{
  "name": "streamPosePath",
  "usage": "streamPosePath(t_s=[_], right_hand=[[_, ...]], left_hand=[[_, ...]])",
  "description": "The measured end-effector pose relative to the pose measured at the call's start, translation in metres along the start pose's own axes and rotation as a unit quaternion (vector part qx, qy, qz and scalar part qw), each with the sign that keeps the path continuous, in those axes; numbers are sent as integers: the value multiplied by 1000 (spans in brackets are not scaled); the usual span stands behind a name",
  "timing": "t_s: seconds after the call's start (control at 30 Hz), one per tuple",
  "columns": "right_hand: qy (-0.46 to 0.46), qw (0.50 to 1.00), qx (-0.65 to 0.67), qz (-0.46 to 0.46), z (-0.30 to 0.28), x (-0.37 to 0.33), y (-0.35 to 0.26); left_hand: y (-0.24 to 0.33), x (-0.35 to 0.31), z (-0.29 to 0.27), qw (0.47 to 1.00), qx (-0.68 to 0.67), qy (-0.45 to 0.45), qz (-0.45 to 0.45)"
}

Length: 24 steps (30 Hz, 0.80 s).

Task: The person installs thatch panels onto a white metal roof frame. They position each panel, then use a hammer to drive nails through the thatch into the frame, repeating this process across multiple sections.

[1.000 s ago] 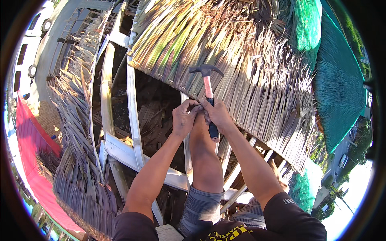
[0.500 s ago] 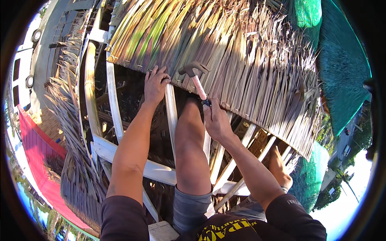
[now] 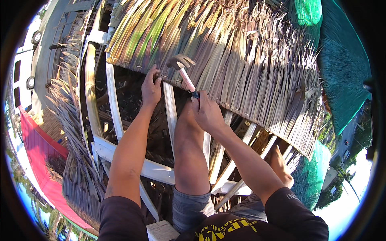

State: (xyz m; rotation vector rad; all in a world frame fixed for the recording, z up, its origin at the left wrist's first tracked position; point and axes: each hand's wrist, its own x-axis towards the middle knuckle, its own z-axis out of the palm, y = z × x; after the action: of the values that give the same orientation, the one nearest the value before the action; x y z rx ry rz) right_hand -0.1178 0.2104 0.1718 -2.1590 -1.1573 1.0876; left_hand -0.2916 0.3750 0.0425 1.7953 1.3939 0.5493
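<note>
A claw hammer (image 3: pixel 188 80) with a dark head and pinkish handle is in my right hand (image 3: pixel 208 113), closed round the dark lower end of the handle. The hammer head hovers over the lower edge of a dried-leaf thatch panel (image 3: pixel 225 60), close to my left hand (image 3: pixel 151 89). That hand's fingers are drawn together at the thatch edge, beside the top of a pale wooden rafter (image 3: pixel 170 110); whatever they pinch is too small to make out. Between my arms my bare knee (image 3: pixel 189 160) is bent against the frame.
Several pale rafters (image 3: pixel 237 154) and a white cross beam (image 3: pixel 157 170) form the open frame, with dark gaps between them. Rough thatch (image 3: pixel 78 160) hangs at the left, above a red roof (image 3: pixel 42 152). Green netting (image 3: pixel 343 80) covers thatch at the right. A white vehicle (image 3: pixel 22 76) stands far below.
The hammer and my right hand have shifted left, bringing the head nearer my left hand. My left hand has moved slightly left, and its spread fingers have drawn together.
</note>
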Motion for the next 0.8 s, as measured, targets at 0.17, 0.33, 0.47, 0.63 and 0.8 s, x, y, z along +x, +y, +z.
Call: streamPosePath(t_s=[0.17, 0.33, 0.47, 0.63, 0.8], right_hand=[[48, 998, 26, -13, -41, -12, -15], [85, 986, 125, -72, -71, -37, -20], [172, 947, 170, -213, -46, -27, -16], [-58, 995, -11, 86, -22, 25, -25], [160, 962, 147, -163, -35, 9, -12]], left_hand=[[-14, 38, 12, 812, -392, 48, -430], [-32, 47, 15, 811, -396, 20, -430], [-28, 36, 14, 825, -375, 37, -420], [-19, 35, 13, 816, -408, 33, -407], [-31, 37, 13, 820, -402, 13, -407]])
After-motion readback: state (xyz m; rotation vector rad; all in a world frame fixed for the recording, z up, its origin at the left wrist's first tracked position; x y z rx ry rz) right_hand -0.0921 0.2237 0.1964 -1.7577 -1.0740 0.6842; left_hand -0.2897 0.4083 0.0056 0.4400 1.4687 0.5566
